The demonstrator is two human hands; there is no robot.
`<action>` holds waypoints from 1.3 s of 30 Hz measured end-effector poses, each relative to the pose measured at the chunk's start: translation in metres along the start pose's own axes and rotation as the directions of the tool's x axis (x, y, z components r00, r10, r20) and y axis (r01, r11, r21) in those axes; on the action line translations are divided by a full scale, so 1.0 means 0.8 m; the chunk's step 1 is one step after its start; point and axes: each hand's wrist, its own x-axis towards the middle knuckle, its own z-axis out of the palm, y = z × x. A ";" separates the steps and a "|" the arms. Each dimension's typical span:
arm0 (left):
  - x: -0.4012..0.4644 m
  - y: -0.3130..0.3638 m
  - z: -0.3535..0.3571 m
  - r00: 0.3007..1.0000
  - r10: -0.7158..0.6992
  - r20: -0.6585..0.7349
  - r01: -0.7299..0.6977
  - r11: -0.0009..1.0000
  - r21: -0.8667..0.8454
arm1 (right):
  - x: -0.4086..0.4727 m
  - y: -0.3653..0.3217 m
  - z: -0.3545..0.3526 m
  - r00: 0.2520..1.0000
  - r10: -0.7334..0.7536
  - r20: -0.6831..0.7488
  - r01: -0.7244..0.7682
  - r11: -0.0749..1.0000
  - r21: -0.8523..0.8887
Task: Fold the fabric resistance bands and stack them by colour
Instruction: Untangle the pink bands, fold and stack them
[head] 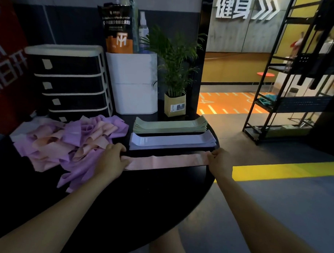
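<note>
A round black bench (160,192) in a dim gym room carries the work, its curved right edge falling away to grey floor (273,205) crossed by a yellow line (284,169). A pink band (167,161) lies flat and stretched along the near middle. The left hand (112,160) presses on its left end, fingers curled over the far edge; the right hand (219,163) pinches its right end at the bench's rim. Just beyond lie a lilac stack (173,142) and, farther, a green stack (170,125). A loose heap (70,145) of purple and pink bands fills the left. A drawer unit (69,81), white box (133,83) and potted plant (175,70) line the far edge. A black rack (289,73) stands right.
</note>
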 end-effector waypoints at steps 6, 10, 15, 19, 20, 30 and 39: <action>-0.031 0.023 0.009 0.959 0.272 -0.085 -0.274 0.962 -0.011 | -0.027 -0.034 0.004 0.979 -0.205 0.022 0.206 0.966 -0.159; -0.049 0.016 0.024 0.935 0.351 -0.040 -0.352 0.936 -0.020 | -0.060 -0.057 0.024 0.923 -0.347 0.165 0.362 0.929 -0.073; -0.051 0.008 0.033 0.929 0.362 -0.075 -0.366 0.930 -0.044 | -0.075 -0.052 0.036 0.860 -0.447 0.244 0.484 0.868 -0.114; -0.052 0.009 0.036 0.930 0.352 -0.102 -0.358 0.932 -0.050 | -0.076 -0.050 0.039 0.865 -0.444 0.235 0.485 0.860 -0.160; -0.052 0.009 0.037 0.932 0.345 -0.108 -0.352 0.935 -0.053 | -0.076 -0.050 0.040 0.869 -0.440 0.226 0.479 0.862 -0.164; -0.056 0.011 0.030 0.948 0.310 -0.069 -0.315 0.946 -0.075 | -0.078 -0.055 0.036 0.886 -0.417 0.203 0.455 0.867 -0.203; -0.037 -0.006 -0.035 0.937 0.326 -0.129 -0.335 0.940 -0.062 | -0.078 -0.146 0.075 0.813 -0.525 0.250 0.545 0.838 -0.015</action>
